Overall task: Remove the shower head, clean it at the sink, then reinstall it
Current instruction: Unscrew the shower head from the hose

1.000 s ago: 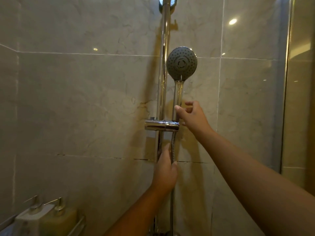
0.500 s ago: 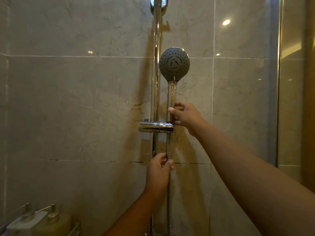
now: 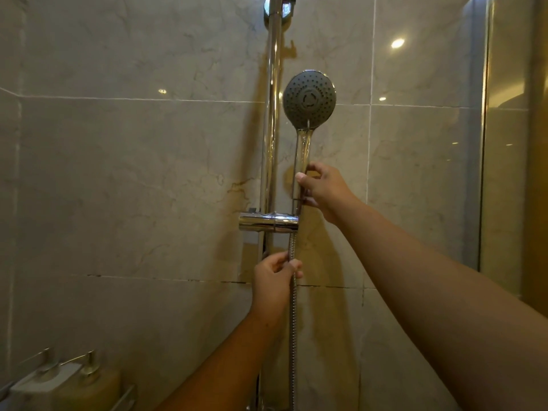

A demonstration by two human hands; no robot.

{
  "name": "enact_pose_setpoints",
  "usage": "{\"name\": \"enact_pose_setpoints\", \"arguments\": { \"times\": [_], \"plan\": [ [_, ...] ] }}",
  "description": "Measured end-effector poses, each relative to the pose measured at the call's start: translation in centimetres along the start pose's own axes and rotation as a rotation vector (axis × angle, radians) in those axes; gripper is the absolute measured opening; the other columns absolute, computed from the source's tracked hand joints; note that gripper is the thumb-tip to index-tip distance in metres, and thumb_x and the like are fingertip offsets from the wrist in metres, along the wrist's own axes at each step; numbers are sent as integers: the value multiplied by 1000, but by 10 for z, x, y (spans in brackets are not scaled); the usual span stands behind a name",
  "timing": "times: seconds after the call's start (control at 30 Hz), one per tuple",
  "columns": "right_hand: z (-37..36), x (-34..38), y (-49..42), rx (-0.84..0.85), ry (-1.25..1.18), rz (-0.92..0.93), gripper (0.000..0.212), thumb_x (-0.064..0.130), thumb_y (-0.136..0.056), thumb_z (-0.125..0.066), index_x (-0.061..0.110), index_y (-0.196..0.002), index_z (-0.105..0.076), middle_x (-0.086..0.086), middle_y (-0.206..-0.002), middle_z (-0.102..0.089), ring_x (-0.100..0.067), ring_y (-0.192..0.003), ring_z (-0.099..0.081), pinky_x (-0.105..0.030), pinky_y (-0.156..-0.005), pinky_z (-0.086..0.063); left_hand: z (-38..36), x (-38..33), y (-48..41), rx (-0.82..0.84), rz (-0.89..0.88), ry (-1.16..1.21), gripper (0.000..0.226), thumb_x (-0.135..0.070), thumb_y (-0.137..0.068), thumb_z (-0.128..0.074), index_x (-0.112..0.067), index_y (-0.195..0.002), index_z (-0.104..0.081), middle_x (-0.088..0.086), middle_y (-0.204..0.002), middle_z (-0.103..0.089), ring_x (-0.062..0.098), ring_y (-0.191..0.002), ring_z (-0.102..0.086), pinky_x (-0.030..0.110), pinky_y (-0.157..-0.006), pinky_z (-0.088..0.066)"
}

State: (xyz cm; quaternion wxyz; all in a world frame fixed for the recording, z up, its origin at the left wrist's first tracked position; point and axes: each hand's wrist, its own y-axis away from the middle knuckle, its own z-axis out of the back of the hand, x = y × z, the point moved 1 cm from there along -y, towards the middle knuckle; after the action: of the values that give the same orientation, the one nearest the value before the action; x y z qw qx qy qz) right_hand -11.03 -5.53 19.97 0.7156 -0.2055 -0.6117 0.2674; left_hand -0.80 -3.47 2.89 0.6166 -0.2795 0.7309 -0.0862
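Shower head (image 3: 309,99): a round, grey-faced spray disc on a chrome handle, standing upright just right of centre in the upper half of the frame. Its handle runs down into the chrome bracket (image 3: 268,222) clamped on the vertical chrome slide rail (image 3: 271,114). The spray face is turned toward the camera.

Right hand (image 3: 321,189): closed around the lower handle, thumb across the front and fingers wrapped behind, just above the bracket. It grips the handle only.

Left hand (image 3: 274,278): closed on the ribbed metal hose (image 3: 293,321), pinching it just below the bracket, in the centre of the frame. The hose hangs straight down from there and leaves the bottom edge.

Governing relation: the long axis of the shower head is vertical, parallel to the rail and just to its right. The right hand is on that axis and is the nearer hand; the disc lies directly above it. Whether the handle is seated in the bracket or already raised clear cannot be told. Removal appears to call for an upward lift along the axis, with the left hand feeding hose slack.

Two pump bottles (image 3: 86,381) sit on a wire shelf (image 3: 124,396) at lower left, well apart.
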Motion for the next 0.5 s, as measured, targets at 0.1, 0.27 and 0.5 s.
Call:
{"name": "enact_pose_setpoints", "arguments": {
  "times": [0.1,0.27,0.5],
  "plan": [
    [10,8,-2,-2,-7,9,23,16,-100,-59,9,-121,-60,-20,-112,-65,-42,-107,-66,-56,-92,-56,-8,-9,0,102,-3,8,33,-12,-89,-69,-12,-121,-64,5,-96,-77,18,-88,-75,30,-77,-60],
    [29,11,13,11,-56,-12,15,12,-99,-59,9,-114,-60,-22,-102,-65,-40,-96,-67,-57,-92,-56,-21,-15,12,208,19,17,28,-11,-90,-67,-10,-118,-63,7,-99,-76,19,-89,-74,31,-79,-60],
    [45,-7,73,50,-114,-40,7,12,-100,-58,19,-100,-60,-19,-105,-70,-37,-102,-70,-54,-92,-57,-21,-4,58,218,48,-27,22,-11,-93,-62,-7,-115,-61,11,-102,-75,22,-90,-75,33,-80,-61]
  ]
}}
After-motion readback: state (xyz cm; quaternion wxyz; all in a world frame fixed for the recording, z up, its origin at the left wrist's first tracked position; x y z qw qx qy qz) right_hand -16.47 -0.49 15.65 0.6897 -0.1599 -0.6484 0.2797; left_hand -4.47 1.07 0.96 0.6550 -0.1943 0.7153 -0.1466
